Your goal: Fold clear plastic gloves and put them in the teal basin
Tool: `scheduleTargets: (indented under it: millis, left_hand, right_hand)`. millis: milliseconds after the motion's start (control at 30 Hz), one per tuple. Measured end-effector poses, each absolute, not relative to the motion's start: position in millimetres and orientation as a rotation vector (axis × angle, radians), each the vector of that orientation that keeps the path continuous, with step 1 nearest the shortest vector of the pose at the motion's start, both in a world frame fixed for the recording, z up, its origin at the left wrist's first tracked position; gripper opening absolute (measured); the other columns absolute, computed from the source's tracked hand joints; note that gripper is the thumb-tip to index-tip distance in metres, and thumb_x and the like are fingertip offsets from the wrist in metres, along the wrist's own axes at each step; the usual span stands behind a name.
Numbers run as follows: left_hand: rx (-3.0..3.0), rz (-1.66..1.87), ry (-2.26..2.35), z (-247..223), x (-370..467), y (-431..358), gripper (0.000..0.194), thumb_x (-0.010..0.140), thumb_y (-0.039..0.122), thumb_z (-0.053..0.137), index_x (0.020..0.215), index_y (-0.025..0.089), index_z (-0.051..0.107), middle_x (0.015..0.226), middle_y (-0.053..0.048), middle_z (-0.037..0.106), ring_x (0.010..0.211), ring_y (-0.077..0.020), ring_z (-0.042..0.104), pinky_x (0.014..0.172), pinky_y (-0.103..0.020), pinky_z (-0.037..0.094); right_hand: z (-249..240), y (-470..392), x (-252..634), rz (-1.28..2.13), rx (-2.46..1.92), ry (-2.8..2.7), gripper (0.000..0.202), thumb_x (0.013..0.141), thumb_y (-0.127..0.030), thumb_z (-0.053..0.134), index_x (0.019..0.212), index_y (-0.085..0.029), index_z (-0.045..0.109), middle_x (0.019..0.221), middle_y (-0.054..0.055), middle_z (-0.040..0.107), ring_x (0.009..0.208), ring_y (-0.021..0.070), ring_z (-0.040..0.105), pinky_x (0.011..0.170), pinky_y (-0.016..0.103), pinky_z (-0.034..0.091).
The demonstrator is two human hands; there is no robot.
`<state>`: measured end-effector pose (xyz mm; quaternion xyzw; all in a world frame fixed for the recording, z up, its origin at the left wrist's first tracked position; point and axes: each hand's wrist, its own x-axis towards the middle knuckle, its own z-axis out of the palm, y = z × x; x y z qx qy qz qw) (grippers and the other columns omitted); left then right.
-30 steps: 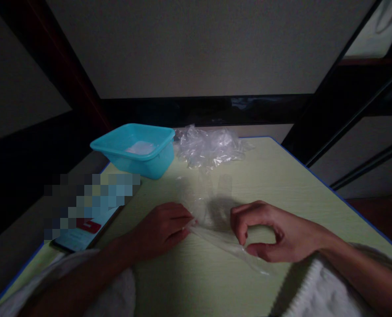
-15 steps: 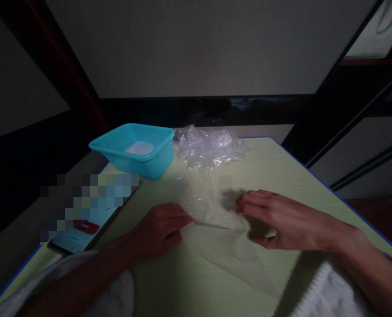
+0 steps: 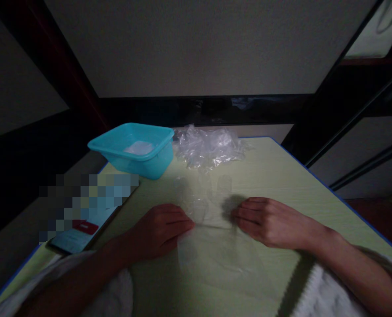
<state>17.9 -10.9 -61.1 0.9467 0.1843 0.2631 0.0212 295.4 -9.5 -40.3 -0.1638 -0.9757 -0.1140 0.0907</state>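
A thin, clear plastic bag lies flattened on the table, with strap-like ends pointing away from me and a wider part towards me. A crease runs across it between my hands. My left hand pinches the left end of this crease, fingers pressed together. My right hand is closed at the right end, with its fingertips on the plastic and its thumb mostly hidden. Beyond both hands sits a crumpled heap of clear plastic.
A turquoise plastic basket stands at the back left, with a whitish flat item inside. A phone with a lit, partly blurred screen lies left of my left hand. The pale table has a blue edge, and a panelled wall rises behind it.
My right hand has gone from spread fingers to closed at the crease, shifting slightly left. The bag's near part lies flatter and more spread. My left hand keeps its pinch.
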Motion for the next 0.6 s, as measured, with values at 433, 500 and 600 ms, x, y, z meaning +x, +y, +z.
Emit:
scheduleTargets:
  millis: [433, 500, 600]
  left_hand:
    - [2.904, 0.639, 0.521, -63.0, 22.7, -11.8, 0.028, 0.092, 0.021, 0.043, 0.114, 0.01, 0.056, 0.11, -0.011, 0.066, 0.093, -0.019, 0.057, 0.083, -0.033, 0.048]
    - [2.877, 0.611, 0.525, -62.8, 24.6, -11.4, 0.03, 0.093, 0.021, 0.042, 0.117, 0.01, 0.055, 0.112, -0.011, 0.065, 0.092, -0.0189, 0.055, 0.082, -0.032, 0.048]
    - [2.826, 0.587, 0.524, -61.4, 26.4, -11.3, 0.032, 0.093, 0.021, 0.04, 0.12, 0.01, 0.054, 0.114, -0.01, 0.064, 0.091, -0.019, 0.053, 0.081, -0.032, 0.048]
  right_hand:
    - [-39.0, -8.8, 297.8, -0.26, -0.51, -2.924, 0.026, 0.091, -0.01, 0.038, 0.078, -0.014, 0.06, 0.079, 0.008, 0.065, 0.07, 0.0159, 0.057, 0.062, 0.031, 0.044]
    - [-38.5, -9.1, 298.0, -0.239, -0.51, -2.921, 0.026, 0.091, -0.01, 0.037, 0.08, -0.014, 0.06, 0.079, 0.008, 0.065, 0.07, 0.0157, 0.058, 0.064, 0.032, 0.045]
    - [-37.4, -9.5, 298.0, -0.225, -0.519, -2.917, 0.026, 0.092, -0.01, 0.036, 0.081, -0.015, 0.06, 0.078, 0.007, 0.065, 0.071, 0.0157, 0.058, 0.064, 0.031, 0.045]
